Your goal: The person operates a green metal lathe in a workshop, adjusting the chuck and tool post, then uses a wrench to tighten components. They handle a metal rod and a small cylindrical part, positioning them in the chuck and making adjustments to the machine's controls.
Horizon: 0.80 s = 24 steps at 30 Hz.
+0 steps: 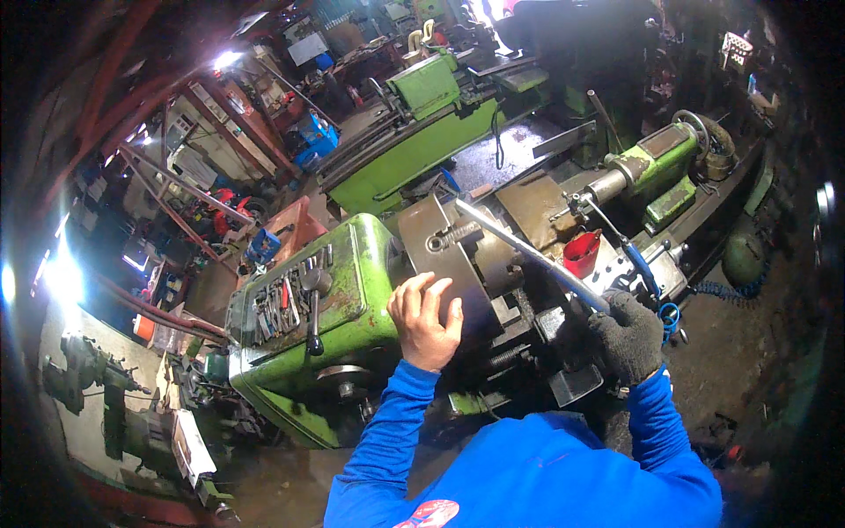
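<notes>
One gloved right hand [627, 337] grips a long bar [532, 251] over a green lathe [282, 378]

Right of the centre of the frame, the right hand, in a dark grey glove, is closed around the lower end of the long bar. The bar slants from that fist up and left to the middle of the frame, pale at its upper end and bluer near the glove. Its upper end shows against the large metal chuck [431, 224]; whether the two touch, I cannot tell.

Just left of the centre, the left hand [427, 321] is bare and empty, its fingers raised, slightly bent and parted, the thumb standing away from them. It is at the near left side of the chuck; contact is not clear. Both arms wear blue sleeves [387, 431] and come up from the lower edge.

Left of the bare hand, a pile of hand tools [268, 312] lies on top of the headstock [374, 264], beside a lever with a black knob [314, 345]. Right of the centre, a red container [581, 253] stands just beyond the bar. In the upper right are the green tailstock [664, 154] and its handwheel [691, 128]; below them, toward the right edge, runs a blue coiled hose [731, 289]. Another green machine [414, 150] stands at the upper middle, and a bright lamp [63, 275] glares at the left.
</notes>
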Tool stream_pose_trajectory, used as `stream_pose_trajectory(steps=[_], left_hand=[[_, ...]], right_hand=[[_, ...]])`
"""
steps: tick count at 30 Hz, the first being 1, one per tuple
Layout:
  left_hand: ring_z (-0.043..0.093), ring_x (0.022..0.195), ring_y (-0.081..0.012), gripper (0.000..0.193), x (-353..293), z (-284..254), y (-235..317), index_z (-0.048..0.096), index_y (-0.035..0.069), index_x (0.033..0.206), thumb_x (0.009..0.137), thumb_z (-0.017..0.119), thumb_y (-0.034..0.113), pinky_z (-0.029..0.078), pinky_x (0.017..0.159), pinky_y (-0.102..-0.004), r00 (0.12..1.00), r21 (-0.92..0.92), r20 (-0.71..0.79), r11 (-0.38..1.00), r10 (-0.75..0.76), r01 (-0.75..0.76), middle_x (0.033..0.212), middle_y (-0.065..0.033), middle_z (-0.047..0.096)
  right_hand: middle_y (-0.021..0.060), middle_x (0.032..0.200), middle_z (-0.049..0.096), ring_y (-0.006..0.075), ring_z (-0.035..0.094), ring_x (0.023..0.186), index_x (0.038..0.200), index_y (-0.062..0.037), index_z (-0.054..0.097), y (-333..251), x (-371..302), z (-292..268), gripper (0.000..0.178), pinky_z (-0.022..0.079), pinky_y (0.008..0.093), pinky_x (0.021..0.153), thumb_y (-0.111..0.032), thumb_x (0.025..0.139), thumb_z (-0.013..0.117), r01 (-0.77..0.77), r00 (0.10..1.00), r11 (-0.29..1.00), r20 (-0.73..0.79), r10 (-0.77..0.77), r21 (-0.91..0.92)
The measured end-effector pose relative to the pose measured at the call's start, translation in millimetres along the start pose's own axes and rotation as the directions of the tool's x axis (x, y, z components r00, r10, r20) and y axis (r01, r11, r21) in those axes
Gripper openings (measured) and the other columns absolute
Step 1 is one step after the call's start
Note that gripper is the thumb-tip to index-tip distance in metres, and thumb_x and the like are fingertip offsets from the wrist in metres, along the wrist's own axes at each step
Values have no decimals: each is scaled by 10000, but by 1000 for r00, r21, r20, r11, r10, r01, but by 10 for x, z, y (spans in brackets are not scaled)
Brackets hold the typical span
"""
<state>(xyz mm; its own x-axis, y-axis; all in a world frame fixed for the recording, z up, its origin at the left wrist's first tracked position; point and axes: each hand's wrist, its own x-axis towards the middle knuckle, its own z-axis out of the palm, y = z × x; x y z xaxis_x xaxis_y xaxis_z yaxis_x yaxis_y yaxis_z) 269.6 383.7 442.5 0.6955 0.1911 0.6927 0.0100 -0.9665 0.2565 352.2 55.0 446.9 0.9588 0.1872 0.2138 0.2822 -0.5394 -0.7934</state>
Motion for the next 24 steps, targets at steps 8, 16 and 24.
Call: stream_pose_trajectory(steps=[8, 16, 24], left_hand=[[499, 1361, -335, 479, -387, 355, 252, 722, 171, 1215, 801, 822, 391, 310, 1172, -616, 978, 108, 154, 981, 141, -159, 1359, -99, 602], [213, 1616, -439, 861, -521, 1189, 74, 575, 191, 1399, 680, 914, 520, 135, 1245, -747, 941, 375, 320, 897, 110, -233, 1680, -179, 372], [187, 1608, -416, 742, 53, 972, 81, 608, 176, 1273, 648, 928, 416, 147, 1257, -725, 940, 356, 341, 924, 10, -139, 1615, -146, 360]], right_hand=[[151, 1061, 797, 309, 785, 982, 1167, -94, 774, -27, -181, 71, 373, 597, 390, 877, -267, 841, 832, -40, 999, 999, -24, 40, 12], [168, 1035, 785, 355, 772, 955, 1165, -91, 772, 55, -152, 134, 399, 595, 413, 853, -313, 838, 825, -44, 999, 999, -13, 44, -4], [172, 957, 776, 371, 765, 911, 1117, -99, 778, 132, -83, 152, 367, 594, 437, 812, -327, 831, 792, -66, 997, 997, -28, 68, 48]])
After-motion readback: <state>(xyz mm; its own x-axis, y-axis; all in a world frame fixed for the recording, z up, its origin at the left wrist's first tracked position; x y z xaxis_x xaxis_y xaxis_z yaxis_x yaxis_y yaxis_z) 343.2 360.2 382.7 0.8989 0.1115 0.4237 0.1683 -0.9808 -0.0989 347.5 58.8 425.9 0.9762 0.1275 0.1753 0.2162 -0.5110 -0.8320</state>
